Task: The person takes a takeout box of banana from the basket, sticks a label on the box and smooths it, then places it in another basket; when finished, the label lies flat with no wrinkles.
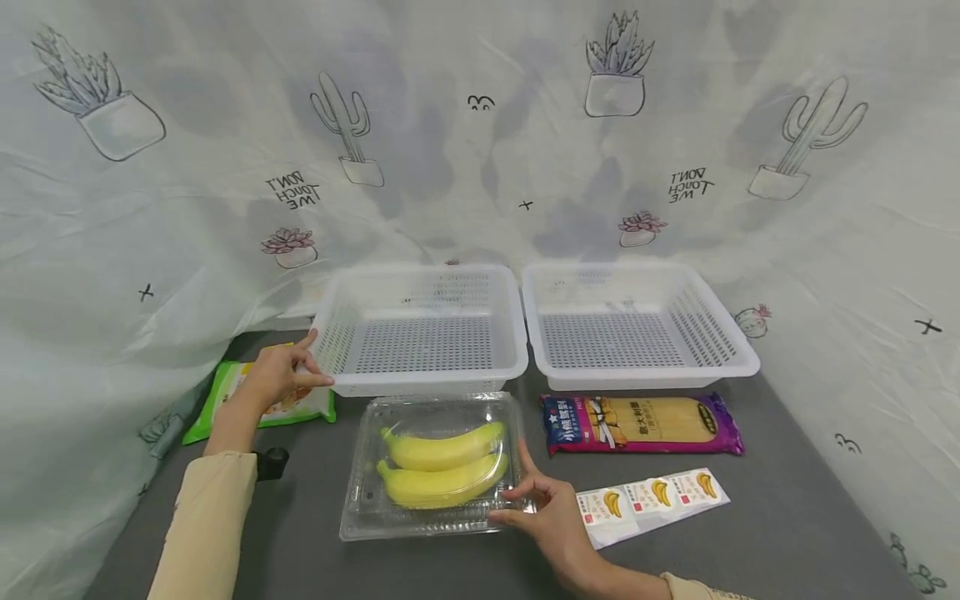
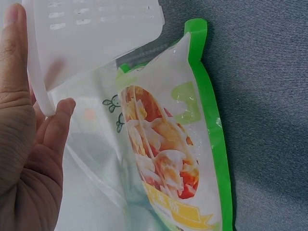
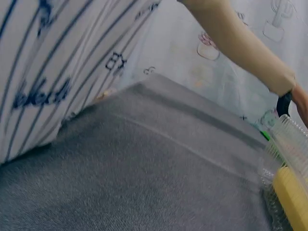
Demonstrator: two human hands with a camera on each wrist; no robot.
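My left hand (image 1: 279, 377) holds the front left corner of the left white plastic basket (image 1: 431, 387). In the left wrist view, the fingers (image 2: 60, 122) lie round the basket's rim (image 2: 38, 72), and one shows faintly through the wall. Below that hand lies a green and white food bag (image 2: 159, 139). My right hand (image 1: 558, 525) grips the right edge of a clear plastic box (image 1: 360, 467), its thumb at the front right corner. Two yellow bananas (image 1: 446, 483) lie inside under the lid. The right wrist view shows only part of the box, with that hand out of frame.
A second white basket (image 1: 637, 379) stands beside the first at the back. In front of it lies a purple noodle pack (image 1: 645, 423). A strip of banana stickers (image 1: 652, 504) lies right of the right hand. Printed cloth (image 1: 480, 167) hangs behind the grey table (image 1: 315, 517).
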